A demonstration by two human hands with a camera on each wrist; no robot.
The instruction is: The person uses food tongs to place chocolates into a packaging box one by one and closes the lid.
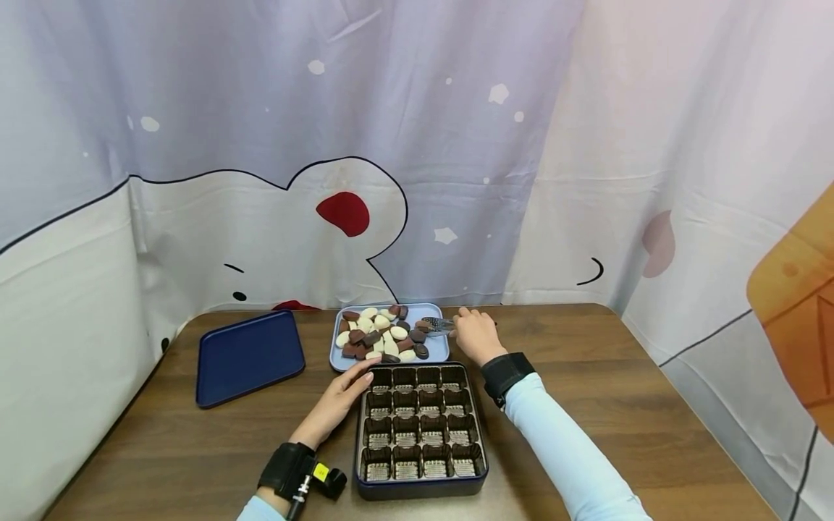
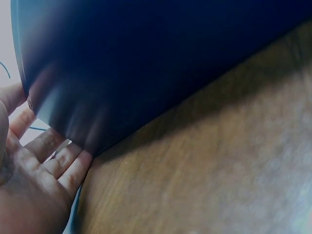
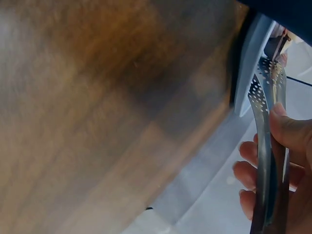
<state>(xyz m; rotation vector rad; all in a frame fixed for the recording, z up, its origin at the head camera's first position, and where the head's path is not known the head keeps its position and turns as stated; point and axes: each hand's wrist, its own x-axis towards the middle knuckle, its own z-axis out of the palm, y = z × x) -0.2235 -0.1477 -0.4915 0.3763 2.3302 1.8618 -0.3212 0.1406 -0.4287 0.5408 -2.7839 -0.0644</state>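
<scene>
My left hand (image 1: 339, 396) holds the far left corner of a dark blue box (image 1: 422, 492), thumb at the rim. Its fingers meet the corner in the left wrist view, fingertips hidden. A dark plastic insert (image 1: 417, 416) with rows of square compartments fills the box. My right hand (image 1: 478, 336) grips metal tongs (image 3: 265, 146) with perforated ends. Those ends reach over the right side of a light blue tray (image 1: 441, 352), beside a brown chocolate (image 1: 423, 326); whether they pinch it I cannot tell. White, brown and dark chocolates (image 1: 381, 322) lie piled on the tray.
A flat dark blue lid or tray (image 1: 250, 358) lies on the left of the wooden table (image 1: 586, 405). A printed curtain (image 1: 456, 181) hangs behind the table's far edge. The box stands close in front of the chocolate tray.
</scene>
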